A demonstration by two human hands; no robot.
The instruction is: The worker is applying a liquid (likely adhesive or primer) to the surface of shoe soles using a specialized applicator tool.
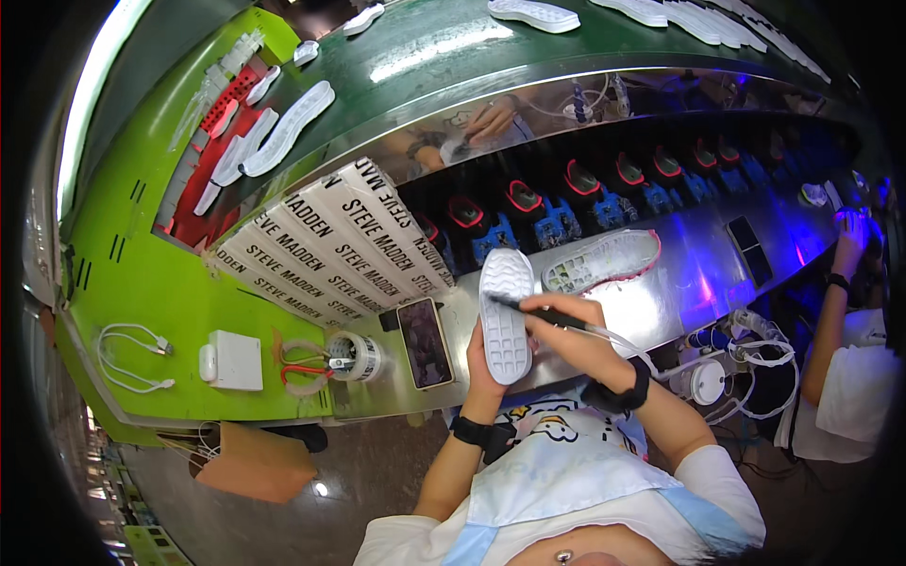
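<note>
My left hand (484,363) holds a white shoe sole (507,321) upright over the bench edge, with its wavy and gridded inner face toward me. Between the fingers of my right hand (576,330) is a black brush-like tool (552,317), from which a pale tube or cord runs off to the right. The tool's dark tip touches or hovers over the upper left part of the sole; I cannot tell which. Just right of it a second sole (604,261), whitish with a pink-red edge, lies on the metal bench (651,302).
Behind the bench stands a row of dark shoe uppers (524,196) with red rims and blue parts. A printed white carton (330,245), a phone (427,344) and a tape roll (357,358) sit left. More soles (291,127) lie on the green belt (425,85). A co-worker's arm (830,311) is at right.
</note>
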